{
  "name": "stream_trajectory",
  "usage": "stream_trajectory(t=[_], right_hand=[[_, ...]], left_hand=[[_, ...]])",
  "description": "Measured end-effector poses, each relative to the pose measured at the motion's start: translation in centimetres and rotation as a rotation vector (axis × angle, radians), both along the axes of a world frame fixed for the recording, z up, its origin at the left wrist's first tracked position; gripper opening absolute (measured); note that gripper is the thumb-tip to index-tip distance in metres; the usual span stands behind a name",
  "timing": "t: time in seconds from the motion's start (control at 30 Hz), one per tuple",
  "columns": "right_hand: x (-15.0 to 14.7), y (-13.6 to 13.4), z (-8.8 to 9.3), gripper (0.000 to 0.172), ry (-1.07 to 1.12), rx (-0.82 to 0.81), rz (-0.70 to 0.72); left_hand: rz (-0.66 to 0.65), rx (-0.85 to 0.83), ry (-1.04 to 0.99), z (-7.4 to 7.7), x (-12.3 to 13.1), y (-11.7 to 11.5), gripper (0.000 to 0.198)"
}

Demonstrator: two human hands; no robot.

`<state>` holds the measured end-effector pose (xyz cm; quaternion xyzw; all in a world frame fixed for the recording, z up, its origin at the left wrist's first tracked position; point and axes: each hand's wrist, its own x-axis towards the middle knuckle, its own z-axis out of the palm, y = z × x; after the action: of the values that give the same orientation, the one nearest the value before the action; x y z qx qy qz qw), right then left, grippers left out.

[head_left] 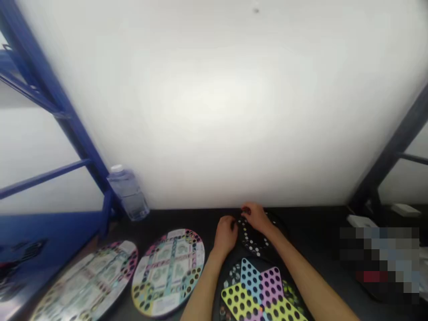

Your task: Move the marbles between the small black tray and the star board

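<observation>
I have the right hand point(257, 218) curled over the far side of a round black dotted board point(254, 243), its hold hidden from me, and the half-closed left hand point(227, 234) just beside the board's left edge, grip equally unclear.

1. A white wall point(214, 98) fills the upper view.
2. A blue metal frame point(63, 125) rises at left, and a dark upright point(391, 151) stands at right.
3. A clear plastic bottle point(129, 194) with a white cap stands beside the blue frame, against the wall.
4. Two round printed game boards point(88, 281) point(168, 273) lie side by side on the dark surface point(310, 227).
5. A star-shaped board point(257, 290) with yellow, blue and pink holed points lies near them.
6. A pixelated patch point(379, 254) covers part of the right side, just below two white objects point(361, 220) point(405, 209).
</observation>
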<state>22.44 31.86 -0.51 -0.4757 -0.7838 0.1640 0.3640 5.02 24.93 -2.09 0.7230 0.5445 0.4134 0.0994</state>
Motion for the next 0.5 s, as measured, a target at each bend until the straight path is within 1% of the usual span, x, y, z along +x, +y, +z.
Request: stream_trajectory(t=[0.07,0.17,0.33,0.5], right_hand=[[-0.45,0.15,-0.11,0.023,-0.065,0.025,0.024],[-0.53,0.39,-0.37,0.029,-0.116,0.003,0.048],[-0.34,0.22,-0.66,0.031,-0.111,-0.012,0.060],[-0.32,-0.22,-0.50,0.037,-0.104,-0.013,0.048]], left_hand=[[-0.005,0.000,0.001,0.02,0.01,-0.05,0.017],[-0.005,-0.001,-0.002,0.00,0.02,-0.12,0.017],[-0.007,-0.006,-0.002,-0.04,0.03,-0.16,0.018],[-0.003,-0.011,0.009,0.05,0.10,-0.13,0.017]])
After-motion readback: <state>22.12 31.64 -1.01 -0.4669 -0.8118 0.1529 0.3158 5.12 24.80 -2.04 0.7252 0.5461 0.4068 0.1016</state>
